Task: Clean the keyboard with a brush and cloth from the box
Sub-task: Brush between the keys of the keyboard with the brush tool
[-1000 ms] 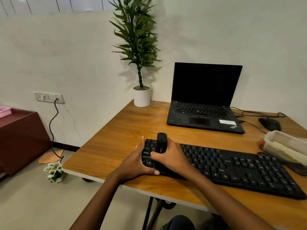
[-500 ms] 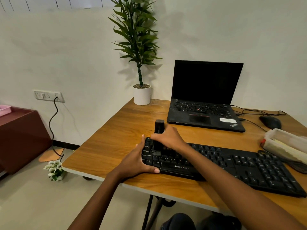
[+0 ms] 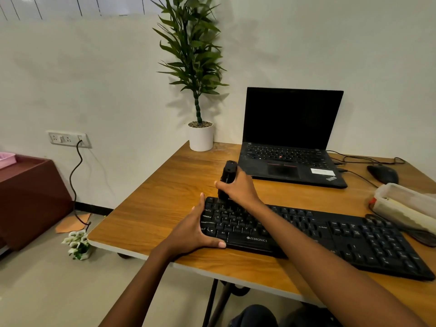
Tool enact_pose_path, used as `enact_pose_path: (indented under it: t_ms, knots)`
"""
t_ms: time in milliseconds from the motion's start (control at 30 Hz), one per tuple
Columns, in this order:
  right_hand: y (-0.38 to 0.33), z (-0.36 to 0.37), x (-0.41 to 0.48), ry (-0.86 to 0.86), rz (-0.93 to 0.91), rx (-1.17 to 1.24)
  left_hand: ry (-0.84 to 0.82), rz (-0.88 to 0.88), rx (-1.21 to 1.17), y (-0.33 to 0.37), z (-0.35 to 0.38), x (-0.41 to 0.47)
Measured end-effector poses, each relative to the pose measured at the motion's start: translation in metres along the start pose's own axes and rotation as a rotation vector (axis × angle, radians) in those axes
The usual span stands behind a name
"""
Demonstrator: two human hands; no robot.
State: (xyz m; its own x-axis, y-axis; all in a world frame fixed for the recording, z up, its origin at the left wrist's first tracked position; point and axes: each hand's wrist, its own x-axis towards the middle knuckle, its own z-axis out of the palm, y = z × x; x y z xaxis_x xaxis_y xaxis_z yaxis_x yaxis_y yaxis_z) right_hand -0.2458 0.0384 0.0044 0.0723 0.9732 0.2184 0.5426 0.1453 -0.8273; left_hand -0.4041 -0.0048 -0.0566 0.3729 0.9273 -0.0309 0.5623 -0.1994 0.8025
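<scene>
Black keyboard [image 3: 354, 239] lies flat on wooden table [image 3: 153, 208], along the front edge. Left hand [image 3: 193, 228] grips keyboard's left end: thumb curled over the front edge, fingers up along the left side. Right hand [image 3: 238, 188] is over keyboard's back-left corner, fingers wrapped round a black brush [image 3: 228, 175]. Brush stands nearly upright, top tilted a bit away, lower end down on the back-left key rows; bristles too dark to make out. Right forearm crosses over keyboard's middle.

Box [image 3: 405, 206], clear plastic, sits just behind keyboard's right end, contents unclear. Laptop [image 3: 290, 142], open with dark screen, is behind keyboard's middle, apart from it. Mouse [image 3: 383, 174] is behind keyboard's right part, beyond the box, cables running from it. White potted plant [image 3: 201, 138] stands well behind keyboard's left end, at table's far corner by the wall.
</scene>
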Motion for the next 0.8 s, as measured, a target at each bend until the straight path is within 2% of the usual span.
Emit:
enact_pose_path:
  t_ms: [100, 200, 367, 567, 700, 800]
  knots:
    - [0.007, 0.014, -0.025, -0.054, -0.06, -0.005, -0.003, 0.003, 0.004, 0.0, 0.001, 0.0]
    - [0.0, 0.007, -0.016, -0.166, -0.009, -0.002, -0.005, 0.006, 0.001, -0.002, 0.0, 0.001]
    - [-0.004, 0.0, -0.003, -0.072, -0.036, 0.018, 0.008, 0.01, 0.0, 0.002, 0.0, -0.001]
    - [-0.005, 0.004, -0.023, -0.252, -0.011, 0.007, 0.006, 0.006, 0.018, -0.001, 0.0, 0.0]
    - [-0.002, -0.004, -0.008, -0.071, -0.01, 0.043, 0.003, 0.01, -0.007, 0.001, 0.001, -0.001]
    - [0.008, 0.007, -0.027, -0.072, -0.025, 0.047, -0.002, 0.01, -0.012, 0.0, 0.001, 0.0]
